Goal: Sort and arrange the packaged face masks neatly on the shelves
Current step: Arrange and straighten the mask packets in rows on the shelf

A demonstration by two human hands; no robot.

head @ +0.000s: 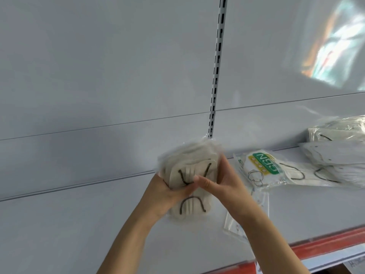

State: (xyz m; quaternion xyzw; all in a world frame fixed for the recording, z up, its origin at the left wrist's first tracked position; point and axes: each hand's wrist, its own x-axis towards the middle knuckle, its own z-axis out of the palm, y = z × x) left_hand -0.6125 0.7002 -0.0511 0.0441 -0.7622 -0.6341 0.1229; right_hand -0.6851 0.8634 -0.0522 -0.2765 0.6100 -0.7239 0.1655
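Both my hands hold one stack of packaged white face masks (pixel 189 165) with dark ear loops, standing upright on the grey shelf (pixel 79 224). My left hand (pixel 167 192) grips its left side from below. My right hand (pixel 221 180) grips its right side, thumb across the front. One mask pack (pixel 189 206) lies flat under the stack. To the right lies a pack with a green N95 label (pixel 262 165). More packs (pixel 339 155) are piled at the far right.
A slotted white upright (pixel 217 66) runs up the grey back panel behind the stack. The shelf's red front strip (pixel 325 242) runs along the lower right. An empty-looking clear bag (pixel 248 220) lies beside my right forearm.
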